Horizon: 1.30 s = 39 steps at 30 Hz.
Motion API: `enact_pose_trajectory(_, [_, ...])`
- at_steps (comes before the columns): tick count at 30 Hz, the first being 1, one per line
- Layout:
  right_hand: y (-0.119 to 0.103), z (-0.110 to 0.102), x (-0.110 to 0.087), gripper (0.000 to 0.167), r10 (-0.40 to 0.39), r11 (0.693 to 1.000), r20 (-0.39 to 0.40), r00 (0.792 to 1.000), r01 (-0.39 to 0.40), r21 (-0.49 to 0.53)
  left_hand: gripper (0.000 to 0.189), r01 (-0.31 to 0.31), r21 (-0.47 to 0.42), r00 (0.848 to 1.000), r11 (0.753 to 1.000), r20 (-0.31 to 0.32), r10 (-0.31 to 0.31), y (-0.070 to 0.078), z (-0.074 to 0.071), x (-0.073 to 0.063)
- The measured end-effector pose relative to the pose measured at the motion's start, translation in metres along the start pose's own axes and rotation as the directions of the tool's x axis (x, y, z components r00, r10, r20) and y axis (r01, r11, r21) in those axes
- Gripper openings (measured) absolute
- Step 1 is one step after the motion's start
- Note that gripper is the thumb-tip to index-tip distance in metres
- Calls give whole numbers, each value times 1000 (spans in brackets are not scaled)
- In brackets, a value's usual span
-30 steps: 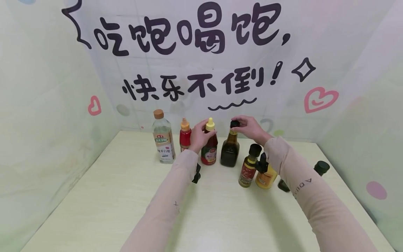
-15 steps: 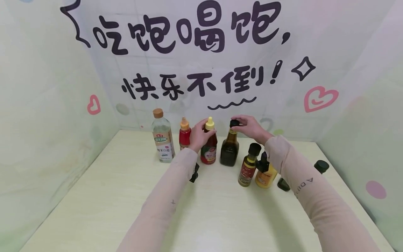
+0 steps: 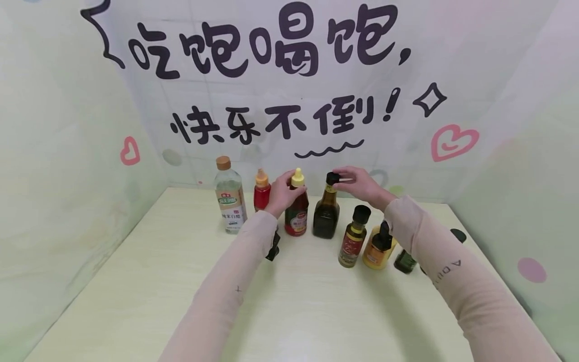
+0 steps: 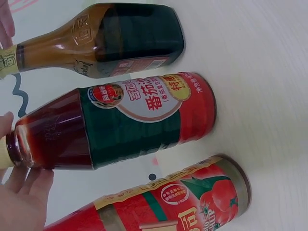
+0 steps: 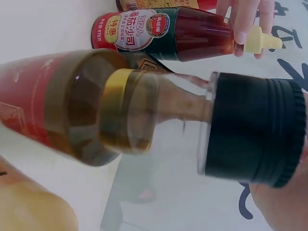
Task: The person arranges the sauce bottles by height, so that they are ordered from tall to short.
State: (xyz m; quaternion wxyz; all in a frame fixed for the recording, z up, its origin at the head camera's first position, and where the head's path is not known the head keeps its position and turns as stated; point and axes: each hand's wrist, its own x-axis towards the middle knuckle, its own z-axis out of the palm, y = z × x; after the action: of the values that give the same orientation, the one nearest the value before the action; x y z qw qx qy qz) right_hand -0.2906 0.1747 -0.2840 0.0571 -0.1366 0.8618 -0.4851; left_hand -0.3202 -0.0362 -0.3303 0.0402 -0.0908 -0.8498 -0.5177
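In the head view my left hand [image 3: 279,195] grips the neck of a ketchup bottle [image 3: 296,218] just under its pale yellow nozzle cap. That bottle stands upright, its green and red label facing forward. Just right of it, my right hand [image 3: 359,186] pinches the black cap of a brown glass sauce bottle [image 3: 325,218], which also stands upright. The left wrist view shows the dark liquid inside this brown bottle [image 4: 139,38]. Left of the left hand stands a red ketchup squeeze bottle [image 3: 262,195] with an orange tip, partly covered by the hand.
A clear white vinegar bottle [image 3: 230,206] with a brown cap stands furthest left. Below my right wrist are a red-labelled bottle [image 3: 352,244] with a black cap, a yellow bottle [image 3: 376,254] and a dark green bottle [image 3: 404,261], partly hidden by the sleeve. A printed cloth wall [image 3: 289,151] rises behind.
The head view has shifted slightly, so everything sits a little further left. My right forearm now covers more of the dark green bottle. Both hands stay on the same bottles.
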Motion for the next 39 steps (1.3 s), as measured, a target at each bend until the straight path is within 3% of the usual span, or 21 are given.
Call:
enact_pose_trajectory(7, [1,-4,-10,45,-25,999,-26,999,25,-33,63,-36,43,999,998,-21,37,2,-1,-8])
enact_pose_trajectory(17, [-1,-19,-28,42,-58,997,-80,995,54,-62,77,-79,105,997,991,30,76,10,-8,-21])
enact_pose_trajectory(25, [7,-26,-46,41,-86,994,-105,991,79,-71,74,-157,86,987,984,-33,160,13,-9,-32])
enact_pose_trajectory(30, [13,-31,-57,41,-73,996,-112,991,67,-59,70,-253,61,965,965,-50,256,17,0,-42])
enact_pose_trajectory(39, [22,-36,-74,43,-63,994,-142,988,49,-100,62,-431,38,902,902,3,431,21,24,-57])
